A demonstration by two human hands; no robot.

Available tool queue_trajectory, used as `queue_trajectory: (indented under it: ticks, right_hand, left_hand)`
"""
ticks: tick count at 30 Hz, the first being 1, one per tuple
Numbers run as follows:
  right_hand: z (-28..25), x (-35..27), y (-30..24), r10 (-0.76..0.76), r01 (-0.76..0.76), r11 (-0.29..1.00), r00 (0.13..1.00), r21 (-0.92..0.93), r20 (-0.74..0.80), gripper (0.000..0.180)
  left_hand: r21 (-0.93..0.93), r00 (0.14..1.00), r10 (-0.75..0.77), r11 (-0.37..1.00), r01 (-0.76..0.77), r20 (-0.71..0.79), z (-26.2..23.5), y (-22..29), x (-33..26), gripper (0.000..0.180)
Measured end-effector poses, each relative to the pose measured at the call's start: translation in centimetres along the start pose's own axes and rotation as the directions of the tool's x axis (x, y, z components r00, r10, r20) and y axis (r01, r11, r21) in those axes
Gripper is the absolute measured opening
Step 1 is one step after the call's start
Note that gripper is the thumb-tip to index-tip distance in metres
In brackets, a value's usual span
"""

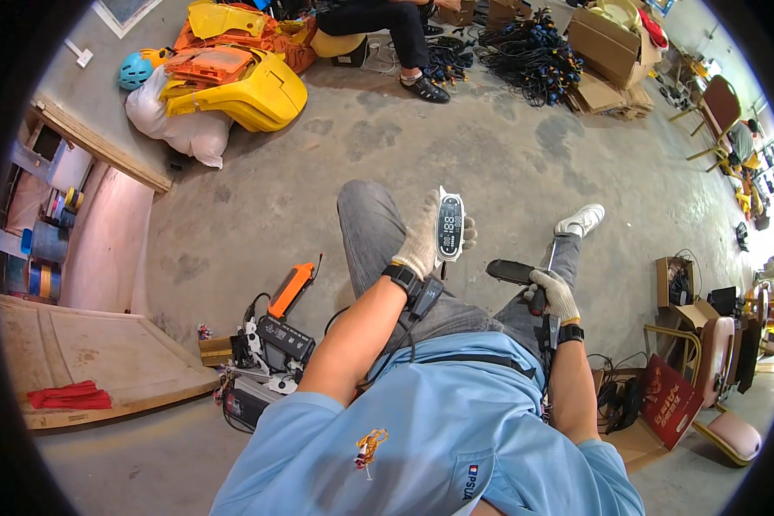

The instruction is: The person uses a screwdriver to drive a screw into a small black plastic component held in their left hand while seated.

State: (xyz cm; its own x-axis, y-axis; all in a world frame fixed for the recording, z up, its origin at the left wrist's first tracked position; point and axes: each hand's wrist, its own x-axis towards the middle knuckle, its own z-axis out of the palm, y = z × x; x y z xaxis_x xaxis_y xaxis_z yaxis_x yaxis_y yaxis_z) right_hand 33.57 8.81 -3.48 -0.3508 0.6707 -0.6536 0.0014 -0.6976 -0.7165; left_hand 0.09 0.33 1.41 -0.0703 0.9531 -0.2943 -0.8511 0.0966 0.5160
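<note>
Here, the left hand (419,237) and right hand (559,297) are well apart, both grips filled. The left holds a pale-framed display unit (449,227), long axis pointing forward; the right, off to the unit's right and lower in view, holds a dark-handled tool (537,302)

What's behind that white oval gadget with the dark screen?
Behind the white oval gadget with the dark screen is the person's left hand in an off-white glove; its fingertips peek out on the right. The gadget's back is covered, so it can't be seen.
</note>
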Motion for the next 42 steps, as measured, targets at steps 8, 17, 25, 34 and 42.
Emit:
queue_trajectory:
  ticks: [8,17,25,34,42]
  right_hand:
    - [0.8,-0.7,-0.3,0.01,-0.009,1.0,1.0,-0.02,0.015,0.035]
    - [0.7,-0.7,-0.1,-0.058,0.06,0.998,0.995,0.019,-0.077,0.035]
    - [5.1,-3.3,-1.1,-0.261,0.246,0.948,0.964,-0.204,-0.052,0.02]
    - [5.5,-3.6,-2.5,-0.313,0.302,0.933,0.949,-0.195,-0.027,0.017]
    - [9.9,-4.9,-4.9,-0.426,0.435,0.845,0.899,-0.312,0.1,0.02]
  left_hand:
    - [0.089,1.0,0.004,0.996,-0.004,-0.009,-0.4,-0.4,-0.7,0.042]
    - [0.224,1.0,-0.015,0.975,0.008,0.027,0.9,-0.4,-1.1,0.03]
    - [0.668,0.998,-0.061,0.742,0.053,-0.011,2.4,2.4,-4.2,0.034]
    - [0.291,0.998,-0.046,0.956,0.032,0.039,1.0,-2.3,-1.5,0.058]
    - [0.433,0.983,-0.12,0.9,0.047,0.142,0.9,-2.5,-0.7,0.022]
